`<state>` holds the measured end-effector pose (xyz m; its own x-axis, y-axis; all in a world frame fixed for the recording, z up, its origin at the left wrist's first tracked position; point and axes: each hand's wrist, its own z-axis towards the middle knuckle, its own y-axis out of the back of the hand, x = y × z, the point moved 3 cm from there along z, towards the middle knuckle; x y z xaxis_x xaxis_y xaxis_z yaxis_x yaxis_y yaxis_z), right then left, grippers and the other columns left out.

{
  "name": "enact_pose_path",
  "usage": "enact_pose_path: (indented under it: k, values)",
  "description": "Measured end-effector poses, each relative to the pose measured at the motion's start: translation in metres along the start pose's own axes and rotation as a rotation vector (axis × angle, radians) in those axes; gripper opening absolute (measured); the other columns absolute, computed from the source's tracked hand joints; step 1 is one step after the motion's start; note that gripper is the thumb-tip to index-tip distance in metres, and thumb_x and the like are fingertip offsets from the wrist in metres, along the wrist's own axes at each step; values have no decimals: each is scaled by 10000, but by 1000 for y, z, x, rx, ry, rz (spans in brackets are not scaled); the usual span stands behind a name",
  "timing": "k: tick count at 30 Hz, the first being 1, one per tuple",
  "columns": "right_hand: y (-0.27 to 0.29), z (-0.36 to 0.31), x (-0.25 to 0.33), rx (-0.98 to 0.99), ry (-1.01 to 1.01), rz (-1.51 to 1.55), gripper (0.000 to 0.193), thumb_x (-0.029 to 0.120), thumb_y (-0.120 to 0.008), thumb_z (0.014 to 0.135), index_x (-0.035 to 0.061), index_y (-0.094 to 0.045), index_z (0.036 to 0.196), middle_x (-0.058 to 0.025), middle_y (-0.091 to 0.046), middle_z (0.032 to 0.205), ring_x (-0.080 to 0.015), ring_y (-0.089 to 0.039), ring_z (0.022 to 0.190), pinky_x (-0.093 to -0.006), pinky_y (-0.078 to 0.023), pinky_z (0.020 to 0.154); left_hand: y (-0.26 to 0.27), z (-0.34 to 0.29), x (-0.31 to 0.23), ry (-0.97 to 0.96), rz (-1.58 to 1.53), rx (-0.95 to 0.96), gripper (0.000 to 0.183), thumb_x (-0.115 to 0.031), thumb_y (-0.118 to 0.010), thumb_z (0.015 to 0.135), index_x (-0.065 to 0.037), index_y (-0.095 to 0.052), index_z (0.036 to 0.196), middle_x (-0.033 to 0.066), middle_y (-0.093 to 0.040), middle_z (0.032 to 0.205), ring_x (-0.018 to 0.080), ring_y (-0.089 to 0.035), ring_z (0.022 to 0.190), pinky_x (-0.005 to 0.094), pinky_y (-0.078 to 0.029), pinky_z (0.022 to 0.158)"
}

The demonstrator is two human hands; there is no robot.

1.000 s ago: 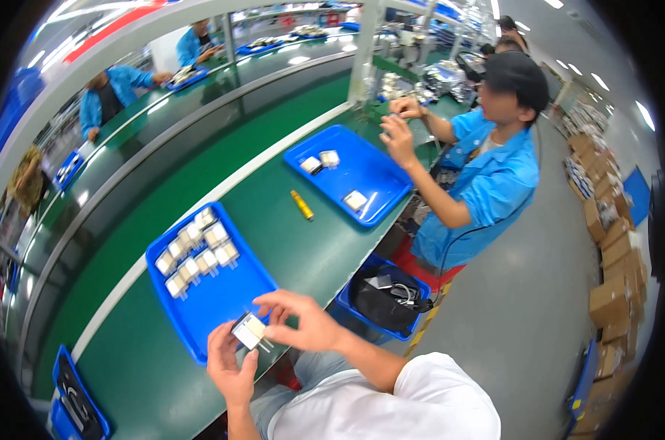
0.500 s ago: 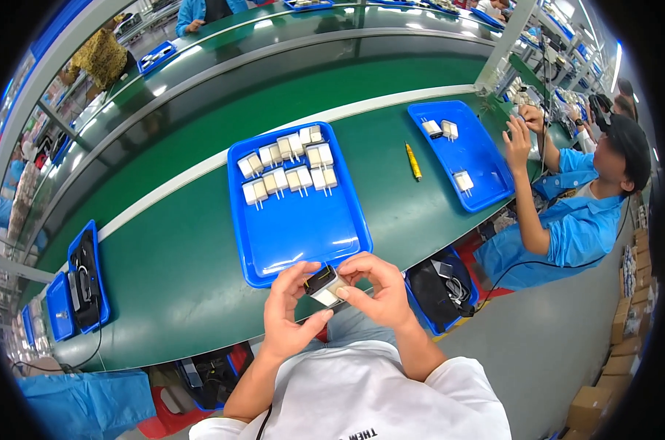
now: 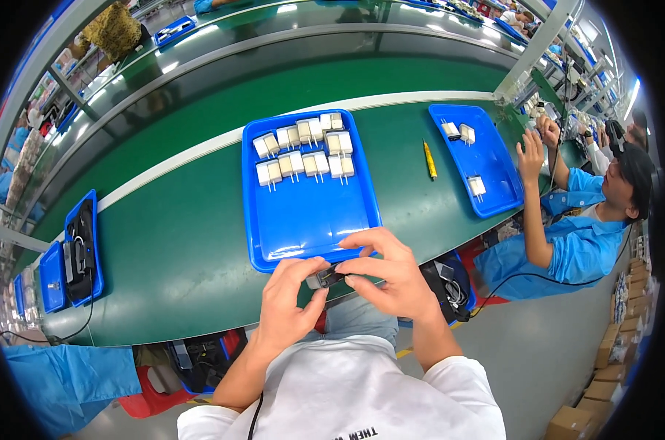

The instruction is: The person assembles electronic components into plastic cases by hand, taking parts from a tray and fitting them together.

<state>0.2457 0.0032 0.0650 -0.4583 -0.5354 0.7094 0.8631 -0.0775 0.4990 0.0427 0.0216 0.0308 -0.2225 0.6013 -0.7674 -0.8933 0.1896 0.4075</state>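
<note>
A small plug charger [image 3: 324, 278], dark and grey on the side that shows, is held over the near rim of the blue tray [image 3: 255, 246]. My left hand [image 3: 287, 295] pinches it between thumb and fingers. Thumb and fingers of my right hand [image 3: 392, 277] close on its dark right end, partly hiding it. Whether that end is a separate piece, I cannot tell. In the far half of the tray, several white plug chargers [image 3: 291, 163] lie in rough rows with metal prongs pointing nearer me.
Right of the tray lies a yellow pen-like tool [image 3: 429, 160]. A second blue tray [image 3: 494, 172] holds 3 chargers, beside a co-worker in blue [image 3: 567, 220] with raised hands. Blue trays with black items [image 3: 79, 253] stand at far left; a white strip [image 3: 178, 158] crosses the green table.
The charger has turned, so its white side no longer shows and a grey-and-dark side does. My right hand has shifted over its dark end. The whole view has swung slightly.
</note>
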Motion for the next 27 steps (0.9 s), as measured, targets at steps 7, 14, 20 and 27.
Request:
enact_pose_path:
  k: [7, 14, 20, 27]
  values:
    - [-6, 3, -2, 117, 28, -130, 233, 22, -820, 750, 70, -746, 965, -90, -707, 1148, -286, -678, 986, -384, -564, 785, 2, -1, -4, -28, 50, 34, 571, 86, -781, 744, -7, -626, 1286, 121, -748, 1100, 321, -690, 980, 407, -565, 838]
    - [-8, 3, 0, 85, 26, -54, 184, 42, -819, 734, 57, -733, 896, -97, -710, 1120, -312, -676, 1019, -412, -568, 826, 0, 0, -6, -33, 35, 56, 578, 80, -789, 748, -18, -623, 1293, 128, -745, 1105, 321, -692, 973, 415, -566, 824]
    - [-13, 11, 12, 5, 100, 43, 101, 33, -783, 774, 39, -703, 835, -125, -711, 1121, -330, -673, 1051, -430, -556, 879, -13, -5, -2, 73, 10, 135, 547, 71, -785, 785, -15, -615, 1298, 138, -734, 1124, 305, -693, 985, 404, -571, 843]
    - [10, -21, -25, -242, -114, 327, 197, 25, -760, 851, -10, -716, 1040, -175, -709, 1139, -247, -677, 1034, -373, -538, 905, -16, -25, 30, 542, -774, -27, 518, 52, -753, 903, -20, -532, 1366, 89, -686, 1191, 142, -630, 1016, 306, -517, 898]
